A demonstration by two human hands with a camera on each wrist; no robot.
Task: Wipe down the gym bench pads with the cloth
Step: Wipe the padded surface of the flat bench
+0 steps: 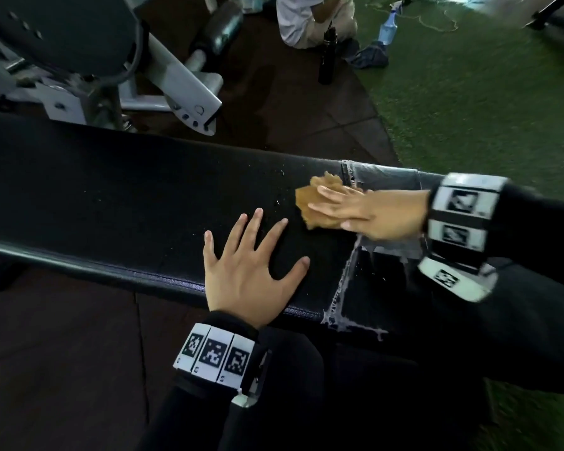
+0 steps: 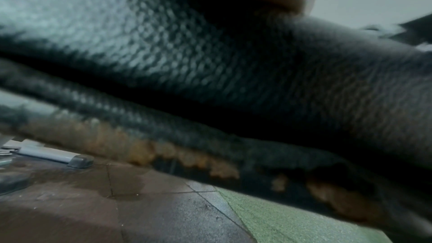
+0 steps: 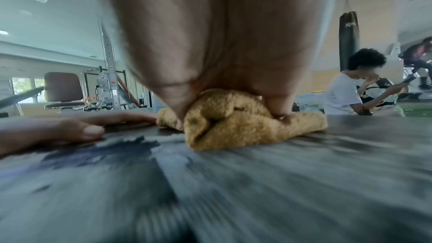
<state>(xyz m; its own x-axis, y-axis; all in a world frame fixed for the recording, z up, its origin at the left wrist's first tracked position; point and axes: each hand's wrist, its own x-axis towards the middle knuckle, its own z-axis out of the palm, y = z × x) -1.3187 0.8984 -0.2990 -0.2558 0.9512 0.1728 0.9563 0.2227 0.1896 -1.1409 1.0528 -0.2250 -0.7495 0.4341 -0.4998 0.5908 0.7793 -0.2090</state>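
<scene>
The crumpled tan terry cloth (image 1: 319,203) lay on top of the long black textured vinyl bench (image 1: 118,196), toward its right end, just short of a worn seam patched with silvery tape (image 1: 381,177). The right hand (image 1: 362,211) was flat on the cloth, fingers straight and pressing down; the right wrist view showed fingertips dug into the bunched folds, so this grip was a press, not a pinch. The left hand (image 1: 248,271) was spread open on the bench pad near the front edge, palm down, holding nothing, just beside the cloth but not touching it. Small wet droplets (image 1: 279,190) showed on the pad left of the cloth.

Handling judgement: the cloth looked soft, light and floppy, likely damp; it would bunch and slip out under a flat palm, so it was best held with fingers spread over the middle of the wad, or with an edge curled under the thumb. The vinyl looked firm, a bit slick when wet, not fragile, though the taped seam could snag or peel. The left wrist view showed foam crumbling at the pad's underside edge (image 2: 163,151), so go gently there.
</scene>
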